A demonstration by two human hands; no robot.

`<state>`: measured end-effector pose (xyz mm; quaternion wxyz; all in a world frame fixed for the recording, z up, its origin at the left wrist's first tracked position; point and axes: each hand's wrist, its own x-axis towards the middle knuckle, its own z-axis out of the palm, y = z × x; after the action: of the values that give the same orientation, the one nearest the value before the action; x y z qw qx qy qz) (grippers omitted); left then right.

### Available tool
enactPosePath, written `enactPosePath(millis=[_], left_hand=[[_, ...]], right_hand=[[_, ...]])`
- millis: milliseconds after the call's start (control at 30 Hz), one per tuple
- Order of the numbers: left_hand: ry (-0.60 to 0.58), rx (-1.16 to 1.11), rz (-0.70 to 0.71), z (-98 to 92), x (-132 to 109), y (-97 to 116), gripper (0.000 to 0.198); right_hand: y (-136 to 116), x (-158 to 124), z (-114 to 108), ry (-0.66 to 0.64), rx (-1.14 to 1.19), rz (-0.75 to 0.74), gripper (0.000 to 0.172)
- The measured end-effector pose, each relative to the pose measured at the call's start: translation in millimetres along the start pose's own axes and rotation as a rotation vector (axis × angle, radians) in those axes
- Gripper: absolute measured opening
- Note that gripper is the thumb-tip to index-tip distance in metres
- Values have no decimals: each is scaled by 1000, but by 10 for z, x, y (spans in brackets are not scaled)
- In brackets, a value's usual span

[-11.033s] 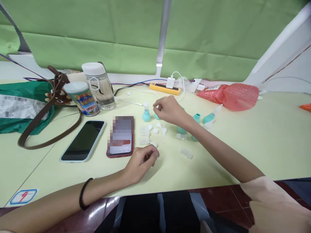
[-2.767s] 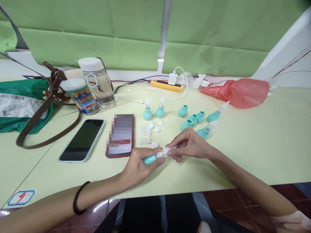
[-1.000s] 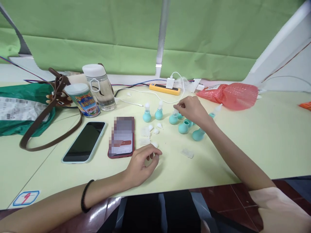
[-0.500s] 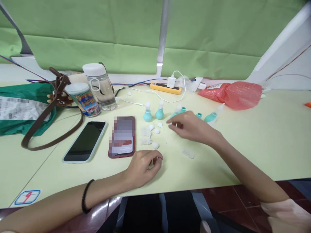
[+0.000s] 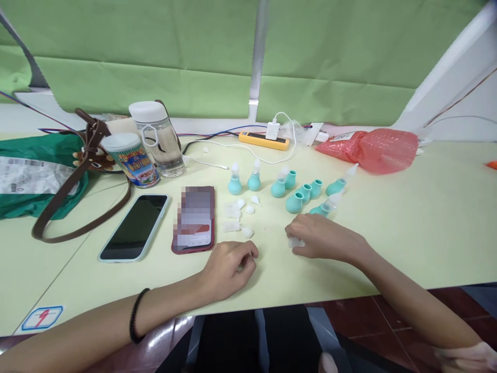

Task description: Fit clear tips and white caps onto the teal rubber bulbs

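My right hand [image 5: 316, 235] is closed, its thumb and fingers around a clear plastic piece [image 5: 295, 242] at table level. Just behind it lies a teal squeeze bulb [image 5: 320, 210] with a clear nozzle. Farther back are several open teal bulbs [image 5: 294, 202]; other bulbs, such as this one [image 5: 234, 185], stand upright with clear tops. My left hand [image 5: 231, 269] rests near the front edge, fingers curled to the thumb; whatever may be between them is hidden. Beyond it lie small white tips [image 5: 247, 232] and clear plastic pieces [image 5: 232, 226].
Left of the small parts lie a red-cased phone [image 5: 193, 220] and a pale-cased phone [image 5: 134, 228]. Behind them stand a snack can [image 5: 132, 160] and a water bottle [image 5: 161, 140]. A yellow power strip [image 5: 264, 141] and a red plastic bag [image 5: 368, 150] are at the back.
My right hand has come down toward me from above the bulbs and closed on the clear plastic piece lying on the table. More teal bulbs now show. My left hand stays put.
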<state>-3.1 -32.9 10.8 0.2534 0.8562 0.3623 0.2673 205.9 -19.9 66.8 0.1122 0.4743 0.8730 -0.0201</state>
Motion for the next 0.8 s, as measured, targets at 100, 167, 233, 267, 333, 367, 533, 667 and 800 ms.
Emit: enactPosePath(millis=[100,167,233,267,333,367,533,667,800], left_hand=[[52,-259,-122,-2,7,14,15],[96,-488,-221,-11,22,29,22],[149,-675,-287,-18,39,36,30],[177,-732,-301,-18,45,35,32],[220,-768,-306,-13,53,28,31],[234,-760,-311,-9,53,25,28],[244,-689,-385,17,41,20,19],[217,-590,-398,44,37,-13,14],[155,-545,-398,55,46,-36,12]], right_hand=[[-43,71,27,235,218,-136,8],[-118,139,92,491,392,-208,18],[-217,206,194,725,447,-249,20],[-266,234,251,802,420,-266,19],[-342,274,345,894,330,-296,20],[-360,285,372,930,299,-311,21],[-199,301,297,827,581,-401,30],[12,358,252,534,669,-258,18],[38,434,347,407,486,-164,13]])
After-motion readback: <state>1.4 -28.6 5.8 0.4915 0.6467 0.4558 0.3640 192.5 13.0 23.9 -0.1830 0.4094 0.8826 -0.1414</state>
